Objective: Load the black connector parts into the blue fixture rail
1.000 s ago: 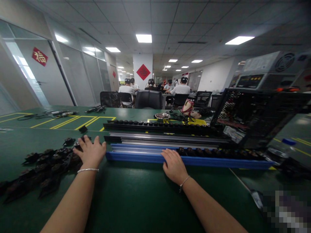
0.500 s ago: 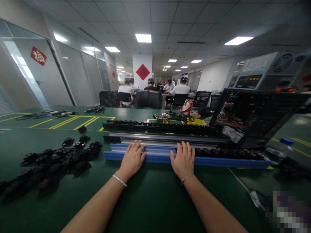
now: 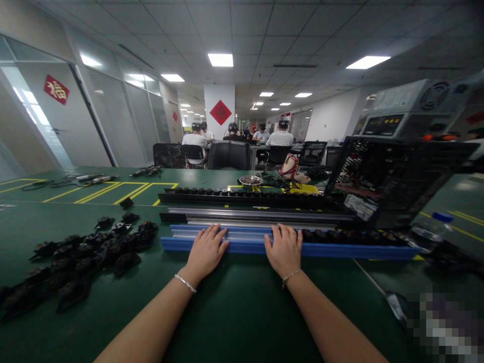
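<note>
My left hand (image 3: 204,250) and my right hand (image 3: 284,249) lie side by side on a long blue rail (image 3: 245,246) that runs across the green table (image 3: 234,307). On both hands the fingers stretch forward over the rail's channel and hold nothing that I can see. A row of small black parts (image 3: 351,236) fills the rail to the right of my right hand. A loose heap of the same black parts (image 3: 75,257) lies on the table to the left of my left hand.
Behind the blue rail lie a silver rail (image 3: 257,214) and a black rail full of black parts (image 3: 242,195). An open computer case (image 3: 393,179) stands at the right. A metal bowl (image 3: 250,180), cables and tools sit further back. Several people sit at far desks.
My left hand left the heap of black parts and came right onto the blue rail. My right hand shifted a little right along the rail; both now rest flat on it.
</note>
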The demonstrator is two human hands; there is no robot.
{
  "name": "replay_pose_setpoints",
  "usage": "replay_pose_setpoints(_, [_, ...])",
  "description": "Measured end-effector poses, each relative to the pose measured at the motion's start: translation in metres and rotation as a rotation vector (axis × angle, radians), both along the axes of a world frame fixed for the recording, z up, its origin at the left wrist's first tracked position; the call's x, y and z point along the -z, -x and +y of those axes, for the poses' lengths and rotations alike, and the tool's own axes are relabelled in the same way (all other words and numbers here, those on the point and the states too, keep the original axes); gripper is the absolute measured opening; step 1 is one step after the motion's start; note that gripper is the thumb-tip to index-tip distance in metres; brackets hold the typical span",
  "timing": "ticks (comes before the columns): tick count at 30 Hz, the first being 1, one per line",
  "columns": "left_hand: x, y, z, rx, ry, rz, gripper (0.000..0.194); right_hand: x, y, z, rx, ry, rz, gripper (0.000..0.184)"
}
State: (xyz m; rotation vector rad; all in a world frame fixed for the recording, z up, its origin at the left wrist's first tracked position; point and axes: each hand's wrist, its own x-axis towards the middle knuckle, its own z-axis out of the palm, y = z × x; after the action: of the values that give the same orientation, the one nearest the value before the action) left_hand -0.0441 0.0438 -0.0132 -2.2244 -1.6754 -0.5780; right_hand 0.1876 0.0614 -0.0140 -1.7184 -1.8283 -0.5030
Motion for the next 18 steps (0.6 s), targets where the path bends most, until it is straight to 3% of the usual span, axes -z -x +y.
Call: replay_pose_setpoints(18, [-0.0007,-0.0004,-0.0001,0.007,0.010,-0.005,0.041,0.0024,0.0031,-0.0013,-0.088,0.012,-0.004,0.031])
